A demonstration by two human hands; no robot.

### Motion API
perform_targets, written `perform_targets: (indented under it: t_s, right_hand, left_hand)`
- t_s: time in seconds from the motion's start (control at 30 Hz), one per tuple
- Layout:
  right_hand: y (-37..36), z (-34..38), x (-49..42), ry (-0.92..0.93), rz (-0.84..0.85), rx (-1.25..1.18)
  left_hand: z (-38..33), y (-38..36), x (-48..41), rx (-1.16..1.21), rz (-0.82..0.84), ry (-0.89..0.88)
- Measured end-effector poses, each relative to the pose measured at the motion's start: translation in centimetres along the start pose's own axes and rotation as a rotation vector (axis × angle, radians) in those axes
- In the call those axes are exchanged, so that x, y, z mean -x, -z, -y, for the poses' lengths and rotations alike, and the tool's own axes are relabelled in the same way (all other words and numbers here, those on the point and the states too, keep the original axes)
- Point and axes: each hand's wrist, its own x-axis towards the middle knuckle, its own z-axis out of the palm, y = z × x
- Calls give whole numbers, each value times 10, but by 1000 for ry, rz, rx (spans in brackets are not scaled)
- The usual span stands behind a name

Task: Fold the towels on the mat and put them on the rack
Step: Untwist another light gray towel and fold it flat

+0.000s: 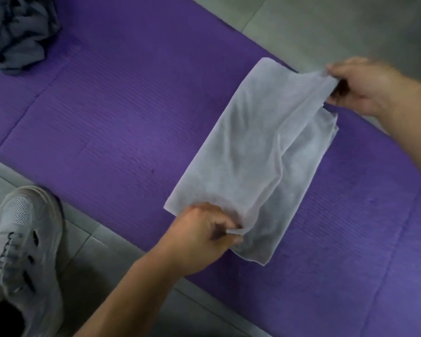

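A light grey towel (248,147) lies in the middle right of the frame on a purple ribbed mat (107,105), which runs as a slanted band from the upper left to the lower right. The towel is partly folded along its length: one layer lies flat on the mat, and a second layer is lifted a little over it, with soft creases down the middle. The left hand (199,237), at the lower centre, pinches the near short edge of the towel between thumb and curled fingers. The right hand (365,86), at the upper right, pinches the far edge in the same way and holds it slightly above the mat. This hand is blurred, so I cannot tell how many layers it holds. In the upper left corner a crumpled heap of darker grey cloth (17,32), probably more towels, rests on the mat, well apart from the hands. A white mesh sneaker (22,239) stands at the lower left on the grey tiled floor (326,20), just beside the mat's edge.
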Motion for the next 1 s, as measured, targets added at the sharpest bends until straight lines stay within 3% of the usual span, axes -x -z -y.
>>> perform_targets:
  t_s: [0.17,0.43,0.5,0.6,0.7,0.8,0.87,0.93,1.0]
  right_hand:
    - [35,-35,-7,-5,-146,30]
    - [49,-86,-28,36,-312,136]
    - [43,-90,-30,83,-350,267]
    - [31,-90,-11,277,-418,723]
    - [-4,-105,21,583,-210,1027]
    - [-60,-127,44,812,145,1194]
    - [-86,-146,47,922,279,1321]
    - [-91,-151,41,938,298,1417]
    - [-83,-142,25,915,215,1450]
  left_hand:
    - [-4,-50,-12,-140,34,-170]
    - [5,-90,-5,-416,152,-117]
    - [2,-91,-7,-438,140,-106]
    - [1,-83,-18,-428,-122,-165]
    - [5,-71,-40,-620,-264,-32]
    - [20,-66,-54,-775,-234,173]
    - [34,-66,-51,-810,-215,230]
    - [42,-67,-41,-830,-189,252]
    - [46,-72,-30,-831,-190,261]
